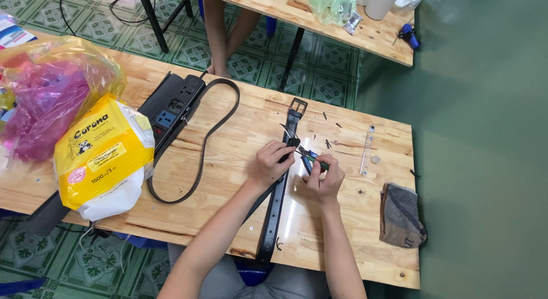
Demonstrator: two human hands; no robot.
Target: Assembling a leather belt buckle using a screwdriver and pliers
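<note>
A black leather belt [275, 205] lies along the wooden table [228, 150], its metal buckle [297, 107] at the far end. My left hand [271, 163] presses down on the belt near the buckle end. My right hand [324, 178] grips small pliers [309, 157] with dark handles, their jaws pointing at the belt beside my left fingers. Small dark scraps [327, 143] lie scattered on the wood just beyond the pliers.
A second black belt [201, 156] loops to the left, next to a black power strip [171, 107]. A yellow and white package [103, 159] and plastic bags [51, 87] crowd the left end. A clear ruler [366, 150], a coin [375, 159] and a folded grey cloth [401, 216] lie right. Someone's legs [220, 30] stand behind.
</note>
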